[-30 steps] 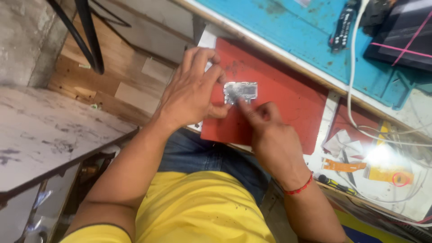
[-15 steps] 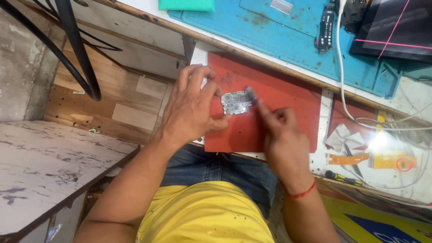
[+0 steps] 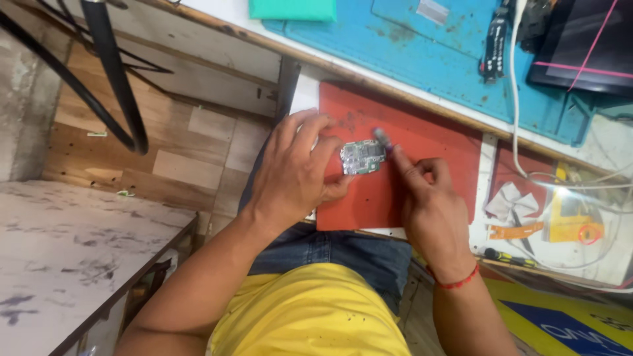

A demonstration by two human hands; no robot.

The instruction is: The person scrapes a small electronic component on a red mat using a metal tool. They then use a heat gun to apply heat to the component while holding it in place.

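A red mat (image 3: 422, 142) covers the near edge of a cluttered workbench. On it lies a small circuit board (image 3: 362, 157), pinned steady by the left hand's (image 3: 293, 175) fingertips, while the right hand (image 3: 428, 201) pinches a thin tool (image 3: 382, 138) against the board's right edge.

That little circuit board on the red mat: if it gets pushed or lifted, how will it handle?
The circuit board looks thin and flat, so probably stiff and light. The left hand pins its edge, which hints it would slide on the red mat if pushed. Its exposed small components suggest it is fragile; it is unlikely to roll.
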